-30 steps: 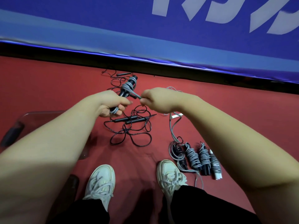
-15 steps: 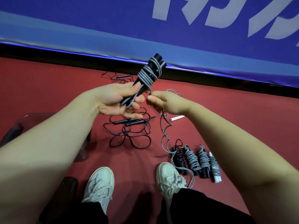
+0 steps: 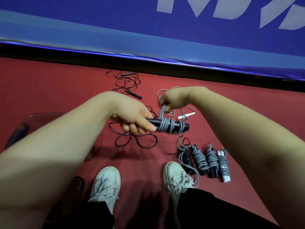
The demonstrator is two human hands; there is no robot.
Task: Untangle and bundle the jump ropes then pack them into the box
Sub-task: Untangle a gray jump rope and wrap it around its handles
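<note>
The blue banner [image 3: 99,22] bears large white letters [image 3: 166,5], cut off by the frame and unreadable.

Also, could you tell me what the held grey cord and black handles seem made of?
The grey cord looks like smooth PVC or rubber, slightly shiny; it wraps in tight coils without kinking. The black handles look like matte plastic or foam: dark, straight, little glare; blur leaves it open.

Left hand [image 3: 132,120] grips black handles [image 3: 171,126]; right hand [image 3: 173,100] pinches the grey rope [image 3: 162,113] wrapping them.
</note>
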